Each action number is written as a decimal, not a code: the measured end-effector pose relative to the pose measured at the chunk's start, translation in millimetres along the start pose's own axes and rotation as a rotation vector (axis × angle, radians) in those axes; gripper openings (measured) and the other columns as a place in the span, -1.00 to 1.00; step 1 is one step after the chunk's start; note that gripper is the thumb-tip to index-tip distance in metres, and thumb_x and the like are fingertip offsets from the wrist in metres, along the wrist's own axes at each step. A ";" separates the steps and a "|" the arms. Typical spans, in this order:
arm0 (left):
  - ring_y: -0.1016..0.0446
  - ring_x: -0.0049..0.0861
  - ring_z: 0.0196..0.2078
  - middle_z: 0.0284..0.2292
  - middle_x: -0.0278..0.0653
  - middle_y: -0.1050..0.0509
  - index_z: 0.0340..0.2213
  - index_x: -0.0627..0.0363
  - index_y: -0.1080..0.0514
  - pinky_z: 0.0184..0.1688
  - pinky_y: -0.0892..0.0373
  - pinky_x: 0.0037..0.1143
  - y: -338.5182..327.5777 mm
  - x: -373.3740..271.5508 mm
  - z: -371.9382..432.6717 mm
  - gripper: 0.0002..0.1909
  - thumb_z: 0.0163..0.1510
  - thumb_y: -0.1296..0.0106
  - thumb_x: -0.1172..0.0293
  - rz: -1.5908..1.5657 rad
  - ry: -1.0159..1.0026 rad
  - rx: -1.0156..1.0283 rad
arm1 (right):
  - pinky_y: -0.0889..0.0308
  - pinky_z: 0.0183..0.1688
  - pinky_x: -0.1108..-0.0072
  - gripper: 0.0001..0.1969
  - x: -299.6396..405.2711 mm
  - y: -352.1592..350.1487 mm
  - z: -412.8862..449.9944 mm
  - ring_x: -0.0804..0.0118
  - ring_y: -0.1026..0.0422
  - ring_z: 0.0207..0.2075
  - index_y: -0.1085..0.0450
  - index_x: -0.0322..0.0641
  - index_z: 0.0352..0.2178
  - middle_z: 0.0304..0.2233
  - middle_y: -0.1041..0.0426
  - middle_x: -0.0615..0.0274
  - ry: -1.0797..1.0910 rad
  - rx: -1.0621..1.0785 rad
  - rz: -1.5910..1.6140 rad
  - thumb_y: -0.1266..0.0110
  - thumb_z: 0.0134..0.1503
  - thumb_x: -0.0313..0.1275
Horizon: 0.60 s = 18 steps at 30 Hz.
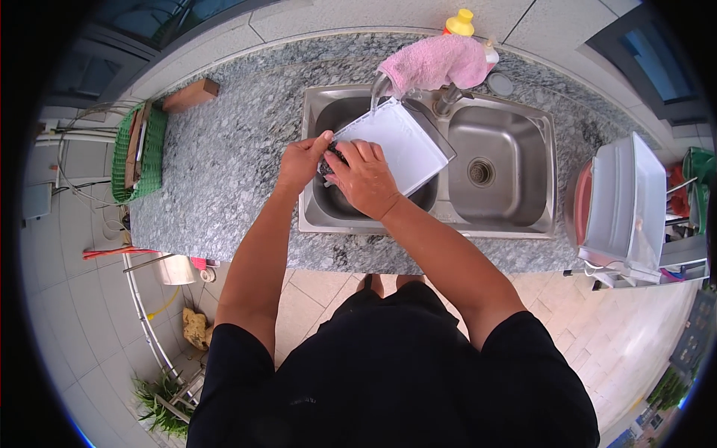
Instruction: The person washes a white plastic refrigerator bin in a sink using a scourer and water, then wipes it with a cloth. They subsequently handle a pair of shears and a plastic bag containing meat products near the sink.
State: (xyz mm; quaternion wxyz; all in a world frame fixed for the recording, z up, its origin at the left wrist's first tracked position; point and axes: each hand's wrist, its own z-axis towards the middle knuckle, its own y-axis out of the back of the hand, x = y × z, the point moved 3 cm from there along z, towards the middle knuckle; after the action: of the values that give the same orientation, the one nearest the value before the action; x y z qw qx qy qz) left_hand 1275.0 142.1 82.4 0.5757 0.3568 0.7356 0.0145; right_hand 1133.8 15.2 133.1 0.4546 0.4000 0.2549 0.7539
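A white rectangular plastic drawer or bin (392, 143), with a clear panel at its right side, is tilted over the left basin of a steel double sink (552, 168). My left hand (302, 159) grips its left corner, thumb on the edge. My right hand (361, 173) presses a dark scouring pad (330, 159) against the same corner; its fingers partly hide the pad. Water runs from the faucet spout (379, 89) onto the bin's upper edge. A pink towel (434, 63) is draped over the faucet.
Behind the faucet stand a yellow-capped bottle (459, 23) and a smaller bottle (490, 56), near a round lid (499, 84). A green basket (154, 162) and a reddish-brown block (191, 95) are on the left. Pale plastic bins (622, 207) stand at the counter's right end.
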 end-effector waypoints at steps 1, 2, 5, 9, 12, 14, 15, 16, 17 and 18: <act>-0.47 -0.64 -0.38 -0.46 -0.25 -0.61 -0.26 0.33 -0.63 -0.25 -0.43 -0.53 -3.6 -5.3 -1.3 -0.38 0.11 -0.21 -0.15 0.004 0.001 0.010 | -0.22 0.01 0.35 -0.62 -14.0 -4.2 -2.5 0.13 -0.31 -0.03 -0.47 -0.17 -0.12 -0.11 -0.35 0.21 -0.096 0.040 -0.077 -0.27 0.03 -0.28; -0.47 -0.65 -0.38 -0.45 -0.25 -0.61 -0.26 0.31 -0.63 -0.25 -0.42 -0.53 -7.0 -10.4 -1.9 -0.39 0.11 -0.21 -0.14 0.019 0.018 -0.015 | -0.19 -0.03 0.37 -0.64 -31.5 -6.4 -5.1 0.18 -0.31 -0.08 -0.48 -0.19 -0.16 -0.19 -0.36 0.27 -0.193 0.082 -0.154 -0.24 0.05 -0.24; -0.48 -0.64 -0.39 -0.46 -0.23 -0.61 -0.26 0.28 -0.63 -0.25 -0.42 -0.52 -0.4 -17.5 -3.0 -0.41 0.12 -0.19 -0.15 0.042 0.015 -0.077 | -0.23 -0.09 0.35 -0.67 -93.4 20.2 -10.4 0.13 -0.30 -0.15 -0.48 -0.29 -0.17 -0.25 -0.35 0.20 -0.245 0.063 -0.344 -0.21 0.07 -0.31; -0.47 -0.56 -0.33 -0.42 -0.24 -0.60 -0.27 0.33 -0.62 -0.16 -0.39 -0.48 4.8 -9.7 23.4 -0.34 0.16 -0.10 -0.21 0.125 0.033 0.041 | -0.31 -0.06 0.33 -0.58 -68.5 3.0 -12.7 0.04 -0.30 -0.17 -0.40 -0.35 -0.05 -0.24 -0.34 0.11 -0.229 0.025 -0.176 -0.23 0.05 -0.42; -0.53 -0.34 -0.24 -0.33 -0.05 -0.61 -0.22 0.40 -0.58 -0.06 -0.38 -0.42 -1.6 -26.5 39.8 -0.18 0.21 0.10 -0.33 0.476 0.055 0.271 | -0.32 -0.05 0.33 -0.63 -34.7 -29.6 10.7 0.00 -0.32 -0.18 -0.38 -0.29 -0.16 -0.24 -0.34 0.06 -0.242 0.004 0.041 -0.28 -0.02 -0.46; -0.54 -0.31 -0.20 -0.29 0.00 -0.61 -0.20 0.41 -0.57 -0.03 -0.37 -0.42 -4.5 -11.8 48.8 -0.16 0.21 0.12 -0.34 0.395 0.064 0.206 | -0.32 -0.06 0.34 -0.69 -47.9 -39.5 28.7 0.00 -0.33 -0.19 -0.39 -0.26 -0.25 -0.25 -0.35 0.07 -0.214 0.017 0.042 -0.29 -0.03 -0.45; -0.54 -0.27 -0.15 -0.26 0.04 -0.61 -0.19 0.42 -0.57 0.01 -0.37 -0.42 -0.2 -3.3 53.4 -0.14 0.21 0.14 -0.35 0.309 0.081 0.134 | -0.32 -0.05 0.35 -0.73 -59.2 -39.7 33.6 0.00 -0.33 -0.19 -0.39 -0.23 -0.31 -0.26 -0.35 0.08 -0.110 0.018 0.030 -0.30 -0.04 -0.44; -0.53 -0.26 -0.07 -0.20 0.09 -0.60 -0.19 0.42 -0.57 0.06 -0.34 -0.41 -6.6 -5.4 47.3 -0.12 0.19 0.15 -0.38 0.276 0.075 0.055 | -0.31 -0.05 0.35 -0.77 -72.7 -37.4 33.0 0.01 -0.34 -0.19 -0.38 -0.20 -0.38 -0.27 -0.36 0.09 -0.008 0.022 0.011 -0.31 -0.04 -0.43; -0.53 -0.26 -0.07 -0.20 0.09 -0.60 -0.19 0.42 -0.57 0.06 -0.34 -0.41 -2.3 -4.5 44.3 -0.12 0.19 0.15 -0.38 0.283 0.084 0.043 | -0.34 -0.09 0.33 -0.79 -83.6 -32.3 30.6 0.01 -0.35 -0.18 -0.41 -0.19 -0.40 -0.28 -0.37 0.10 -0.034 0.000 -0.020 -0.30 -0.02 -0.39; -0.52 -0.19 -0.04 -0.17 0.11 -0.59 -0.16 0.35 -0.58 0.09 -0.33 -0.39 3.9 -3.3 41.4 -0.11 0.20 0.21 -0.41 0.281 0.091 0.039 | -0.35 -0.10 0.31 -0.85 -99.3 -26.4 27.4 0.00 -0.36 -0.18 -0.43 -0.20 -0.40 -0.29 -0.37 0.11 -0.147 0.069 -0.156 -0.23 0.02 -0.42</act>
State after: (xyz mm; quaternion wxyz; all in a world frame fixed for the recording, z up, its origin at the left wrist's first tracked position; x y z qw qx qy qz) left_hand 1312.8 127.1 72.9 0.5271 0.4663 0.7039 0.0965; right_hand 1195.9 -60.5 91.6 0.5152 0.4488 0.2770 0.6756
